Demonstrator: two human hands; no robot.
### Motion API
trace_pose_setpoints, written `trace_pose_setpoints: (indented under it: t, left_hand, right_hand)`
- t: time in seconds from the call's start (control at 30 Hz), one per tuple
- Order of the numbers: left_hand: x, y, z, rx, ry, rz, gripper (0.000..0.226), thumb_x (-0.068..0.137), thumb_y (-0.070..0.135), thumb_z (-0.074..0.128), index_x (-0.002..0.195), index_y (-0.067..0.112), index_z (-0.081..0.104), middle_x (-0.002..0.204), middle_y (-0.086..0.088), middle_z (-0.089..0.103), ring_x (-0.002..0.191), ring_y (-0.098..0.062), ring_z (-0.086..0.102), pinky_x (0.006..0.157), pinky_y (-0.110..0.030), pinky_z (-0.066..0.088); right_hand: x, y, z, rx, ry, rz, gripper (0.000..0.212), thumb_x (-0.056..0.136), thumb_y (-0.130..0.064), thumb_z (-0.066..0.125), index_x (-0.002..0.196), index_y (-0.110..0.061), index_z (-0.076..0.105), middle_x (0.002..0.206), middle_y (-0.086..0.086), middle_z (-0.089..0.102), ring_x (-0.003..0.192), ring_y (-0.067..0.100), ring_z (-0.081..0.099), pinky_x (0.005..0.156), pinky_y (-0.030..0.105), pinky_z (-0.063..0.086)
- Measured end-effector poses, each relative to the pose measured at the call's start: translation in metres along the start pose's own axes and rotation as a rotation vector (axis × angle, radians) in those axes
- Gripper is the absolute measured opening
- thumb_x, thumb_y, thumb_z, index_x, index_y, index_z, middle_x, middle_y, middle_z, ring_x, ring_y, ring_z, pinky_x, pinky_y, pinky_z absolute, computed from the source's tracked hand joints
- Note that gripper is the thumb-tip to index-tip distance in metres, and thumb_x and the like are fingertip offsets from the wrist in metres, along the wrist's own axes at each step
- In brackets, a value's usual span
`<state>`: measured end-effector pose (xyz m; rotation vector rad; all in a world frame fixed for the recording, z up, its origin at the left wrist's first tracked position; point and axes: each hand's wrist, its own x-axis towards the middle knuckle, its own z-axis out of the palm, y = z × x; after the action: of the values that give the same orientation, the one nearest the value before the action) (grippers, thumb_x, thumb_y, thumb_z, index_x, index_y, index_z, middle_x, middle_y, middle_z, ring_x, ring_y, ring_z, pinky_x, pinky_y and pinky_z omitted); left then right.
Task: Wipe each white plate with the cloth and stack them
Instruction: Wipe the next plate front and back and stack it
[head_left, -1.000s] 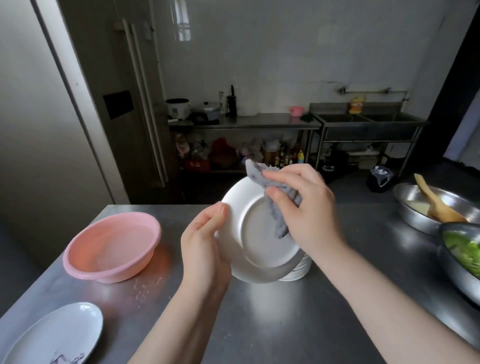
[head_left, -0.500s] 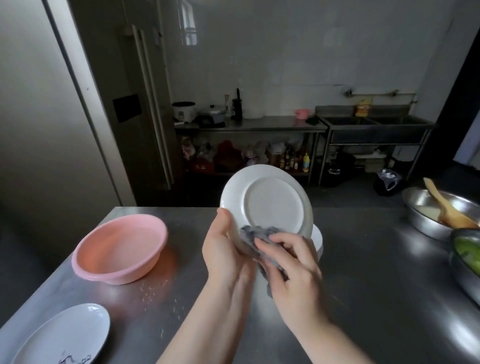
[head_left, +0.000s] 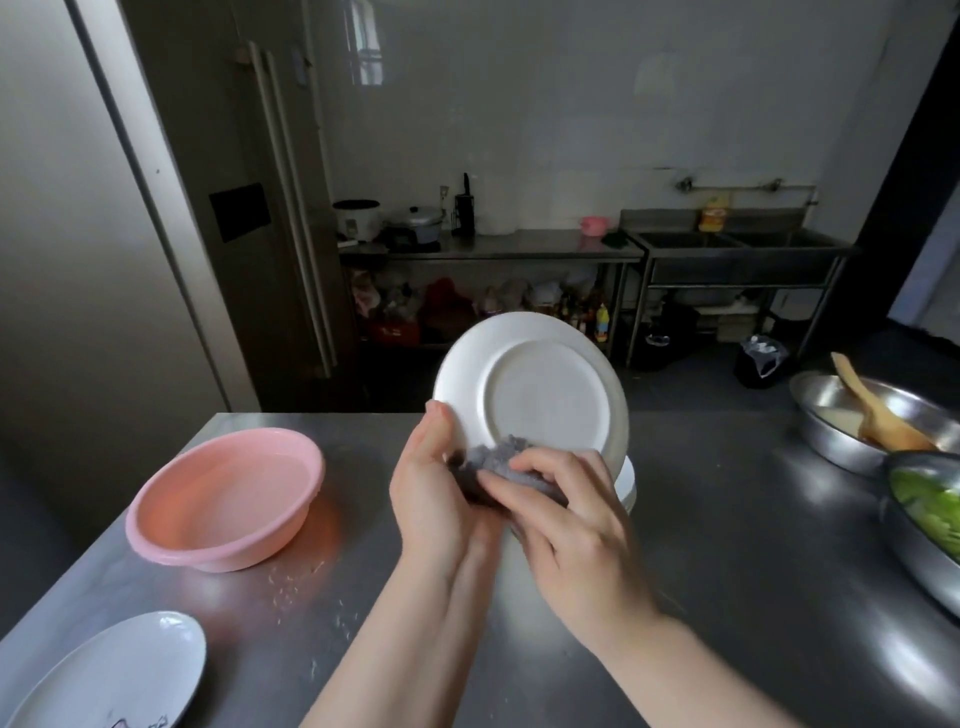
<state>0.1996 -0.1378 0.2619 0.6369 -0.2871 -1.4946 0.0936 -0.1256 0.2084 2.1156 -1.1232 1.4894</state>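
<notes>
cloth drops to the plate's lower edge

the right hand (head_left: 566, 519), fingers curled, presses the crumpled grey cloth (head_left: 501, 462) on the lower rim; a second ago it rubbed near the top, so the underside is nearly wiped. the left hand (head_left: 431, 499) grips the tilted round white plate (head_left: 540, 395) above the steel bench (head_left: 727, 545). behind sits the white plate stack (head_left: 626, 483).
</notes>
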Motion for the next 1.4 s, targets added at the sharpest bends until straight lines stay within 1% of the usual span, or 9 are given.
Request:
trace_pose_setpoints:
  t: [0.17, 0.37, 0.53, 0.73, 0.93, 1.03, 1.1, 1.27, 1.4]
  left_hand:
    - [0.011, 0.013, -0.006, 0.069, 0.031, 0.118, 0.029, 0.096, 0.029, 0.059, 0.108, 0.005, 0.071, 0.098, -0.007, 0.076, 0.089, -0.017, 0.072, 0.074, -0.034, 0.055]
    - [0.010, 0.003, -0.020, 0.109, -0.008, 0.109, 0.030, 0.097, 0.026, 0.057, 0.082, 0.016, 0.081, 0.092, -0.003, 0.077, 0.080, -0.012, 0.074, 0.057, -0.024, 0.057]
    - [0.007, -0.013, -0.019, 0.167, -0.056, 0.113, 0.025, 0.081, 0.032, 0.065, 0.086, 0.013, 0.080, 0.100, -0.011, 0.075, 0.089, -0.020, 0.073, 0.067, -0.029, 0.059]
    - [0.010, 0.004, -0.017, 0.041, -0.138, 0.104, 0.039, 0.097, 0.019, 0.054, 0.071, 0.005, 0.079, 0.082, -0.013, 0.075, 0.075, -0.021, 0.074, 0.059, -0.025, 0.057]
    - [-0.002, -0.001, -0.020, 0.393, -0.123, 0.308, 0.014, 0.087, 0.019, 0.062, 0.081, 0.008, 0.069, 0.080, -0.009, 0.067, 0.074, -0.017, 0.060, 0.068, -0.030, 0.047]
    - [-0.003, 0.011, -0.024, 0.345, -0.124, 0.306, 0.013, 0.077, 0.024, 0.065, 0.077, 0.011, 0.064, 0.078, -0.004, 0.065, 0.071, -0.014, 0.060, 0.067, -0.028, 0.047]
    - [-0.002, 0.018, -0.026, 0.308, -0.129, 0.287, 0.026, 0.076, 0.030, 0.065, 0.089, 0.008, 0.066, 0.085, -0.005, 0.067, 0.076, -0.014, 0.063, 0.071, -0.029, 0.050]
    - [-0.003, 0.017, -0.022, 0.309, -0.121, 0.238, 0.026, 0.078, 0.030, 0.065, 0.091, 0.008, 0.070, 0.094, -0.011, 0.069, 0.085, -0.022, 0.064, 0.081, -0.037, 0.051]
    - [0.003, 0.019, -0.023, 0.137, -0.052, 0.158, 0.022, 0.091, 0.026, 0.061, 0.082, 0.016, 0.079, 0.092, 0.000, 0.075, 0.083, -0.013, 0.072, 0.075, -0.033, 0.059]
  right_hand:
    - [-0.020, 0.031, -0.018, 0.023, 0.147, 0.139, 0.020, 0.087, -0.012, 0.065, 0.104, -0.016, 0.075, 0.103, 0.003, 0.064, 0.090, 0.017, 0.054, 0.081, 0.025, 0.048]
    - [0.021, 0.054, -0.031, 0.196, 0.216, 0.492, 0.031, 0.084, -0.001, 0.068, 0.107, -0.022, 0.071, 0.103, 0.001, 0.062, 0.099, 0.007, 0.058, 0.085, 0.021, 0.047]
    - [0.042, 0.018, -0.017, 0.013, 0.107, 0.353, 0.033, 0.080, -0.002, 0.072, 0.109, -0.016, 0.072, 0.101, -0.001, 0.061, 0.094, 0.023, 0.055, 0.085, 0.018, 0.043]
    - [0.026, -0.016, -0.008, 0.050, -0.066, 0.063, 0.032, 0.076, 0.001, 0.076, 0.104, -0.014, 0.075, 0.098, 0.004, 0.066, 0.084, 0.026, 0.057, 0.078, 0.032, 0.049]
    - [0.068, -0.015, -0.012, 0.056, 0.029, 0.158, 0.025, 0.082, -0.004, 0.067, 0.103, -0.014, 0.075, 0.099, 0.002, 0.062, 0.090, 0.020, 0.049, 0.082, 0.024, 0.042]
    - [0.074, 0.013, -0.026, 0.112, 0.088, 0.358, 0.025, 0.084, -0.004, 0.067, 0.105, -0.016, 0.074, 0.099, -0.002, 0.057, 0.096, 0.021, 0.053, 0.089, 0.025, 0.042]
    - [0.073, 0.026, -0.032, 0.157, 0.165, 0.505, 0.023, 0.086, -0.004, 0.066, 0.105, -0.015, 0.073, 0.100, -0.001, 0.056, 0.100, 0.025, 0.057, 0.092, 0.030, 0.045]
    - [0.072, 0.014, -0.023, 0.099, 0.080, 0.253, 0.025, 0.085, -0.009, 0.065, 0.108, -0.017, 0.072, 0.102, -0.004, 0.058, 0.097, 0.016, 0.051, 0.090, 0.015, 0.039]
    - [0.053, 0.040, -0.029, 0.231, 0.132, 0.487, 0.025, 0.086, -0.002, 0.066, 0.104, -0.018, 0.072, 0.101, -0.006, 0.058, 0.100, 0.013, 0.057, 0.089, 0.016, 0.042]
